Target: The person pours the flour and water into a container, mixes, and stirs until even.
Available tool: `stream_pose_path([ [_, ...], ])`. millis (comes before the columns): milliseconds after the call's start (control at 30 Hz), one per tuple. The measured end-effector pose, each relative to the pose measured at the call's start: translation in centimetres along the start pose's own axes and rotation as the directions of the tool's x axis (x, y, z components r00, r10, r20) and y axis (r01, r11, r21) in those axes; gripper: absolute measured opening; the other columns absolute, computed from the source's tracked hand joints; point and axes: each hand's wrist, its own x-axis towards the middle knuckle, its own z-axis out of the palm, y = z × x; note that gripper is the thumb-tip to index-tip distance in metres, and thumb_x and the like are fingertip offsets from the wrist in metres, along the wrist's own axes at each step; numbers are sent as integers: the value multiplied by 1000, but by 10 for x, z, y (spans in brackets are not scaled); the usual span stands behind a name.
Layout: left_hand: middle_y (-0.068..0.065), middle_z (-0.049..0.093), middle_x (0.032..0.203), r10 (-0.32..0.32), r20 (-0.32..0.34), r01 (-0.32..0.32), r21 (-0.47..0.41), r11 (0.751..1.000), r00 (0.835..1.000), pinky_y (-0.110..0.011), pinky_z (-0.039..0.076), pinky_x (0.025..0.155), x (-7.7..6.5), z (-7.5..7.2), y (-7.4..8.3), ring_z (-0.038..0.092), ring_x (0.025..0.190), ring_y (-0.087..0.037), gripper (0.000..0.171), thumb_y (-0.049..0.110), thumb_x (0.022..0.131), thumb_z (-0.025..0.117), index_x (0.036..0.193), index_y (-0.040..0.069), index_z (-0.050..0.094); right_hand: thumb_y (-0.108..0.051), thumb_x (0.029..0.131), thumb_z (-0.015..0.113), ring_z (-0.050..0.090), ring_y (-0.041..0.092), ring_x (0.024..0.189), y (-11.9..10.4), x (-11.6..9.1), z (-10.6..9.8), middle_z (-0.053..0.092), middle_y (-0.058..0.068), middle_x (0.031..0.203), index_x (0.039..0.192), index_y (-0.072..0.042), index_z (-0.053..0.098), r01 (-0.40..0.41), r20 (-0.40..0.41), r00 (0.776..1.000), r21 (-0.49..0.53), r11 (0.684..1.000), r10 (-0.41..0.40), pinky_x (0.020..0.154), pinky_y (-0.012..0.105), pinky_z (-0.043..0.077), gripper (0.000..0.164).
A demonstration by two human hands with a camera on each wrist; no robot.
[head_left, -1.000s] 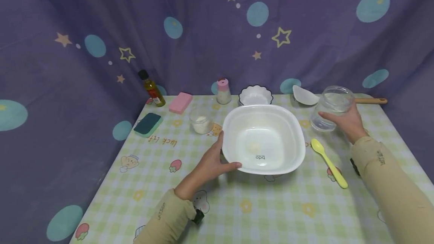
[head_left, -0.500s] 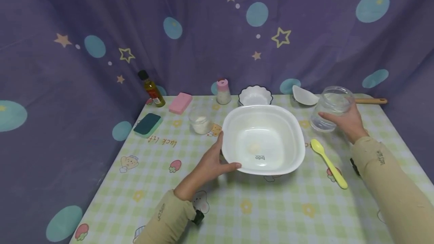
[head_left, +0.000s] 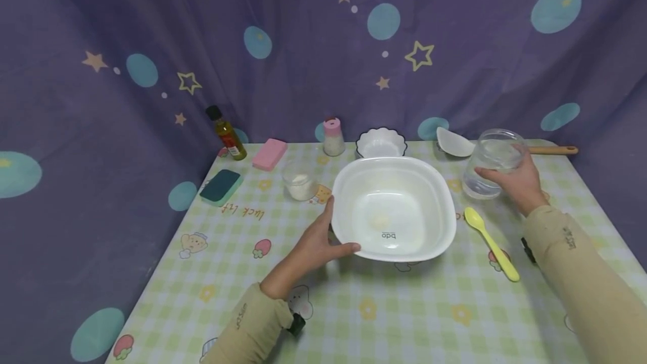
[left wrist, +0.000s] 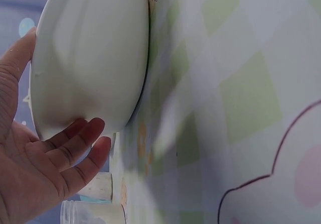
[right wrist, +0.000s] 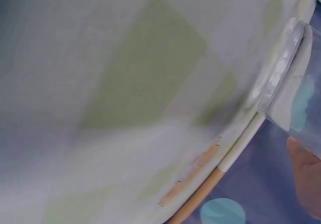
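A white plastic basin [head_left: 394, 212] with dark lettering on its bottom stands mid-table. My left hand [head_left: 315, 243] holds its near-left side, the thumb at the rim and the other fingers against the outer wall, as the left wrist view also shows. At the right, my right hand [head_left: 520, 184] grips a clear jar [head_left: 487, 170] with clear liquid in it, thumb across the near side. Part of the far side of that grip is hidden behind the jar. In the right wrist view, the base of the jar [right wrist: 288, 78] appears close to the tablecloth. A yellow spoon [head_left: 490, 243] lies between basin and right forearm.
Left of the basin stands a small clear cup [head_left: 300, 181] of white contents. Behind are a pink-topped shaker [head_left: 333, 138], a scalloped bowl [head_left: 381, 142], a white spatula head [head_left: 455, 143] and a wooden handle [head_left: 556, 150]. An oil bottle [head_left: 227, 133], pink sponge [head_left: 270, 154] and green sponge [head_left: 221, 186] sit far left.
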Motion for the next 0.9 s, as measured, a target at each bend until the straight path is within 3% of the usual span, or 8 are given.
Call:
stream_pose_path([
  [267,-2,16,162,-41,1,41,-5,999,999,-46,26,112,-2,0,-1,21,144,-17,120,41,75,84,158,19,0,-42,75,83,37,48,130,-15,-11,-4,15,22,158,158,-20,8,59,40,998,1,998,-59,104,61,31,114],
  [467,-3,17,162,-28,2,28,-16,999,1000,-48,26,112,-2,1,-2,22,144,-18,119,40,76,84,158,18,0,-41,74,85,26,50,135,-32,-26,-7,22,25,154,157,-13,12,140,36,990,-88,986,-137,100,67,28,114],
  [667,-4,19,161,-21,0,21,-20,1000,1000,-47,27,112,-3,1,-2,24,144,-17,119,39,76,84,159,19,1,-28,70,89,40,50,121,-50,-42,-3,40,30,139,153,-8,24,273,34,962,-131,953,-271,95,63,32,108],
  [900,-5,22,160,-11,-5,11,-30,999,1000,-48,29,111,-1,1,-3,26,143,-18,119,37,75,85,159,20,2,-22,67,90,44,48,116,-67,-55,3,44,27,136,151,-7,28,351,44,936,-159,923,-349,93,61,35,105],
])
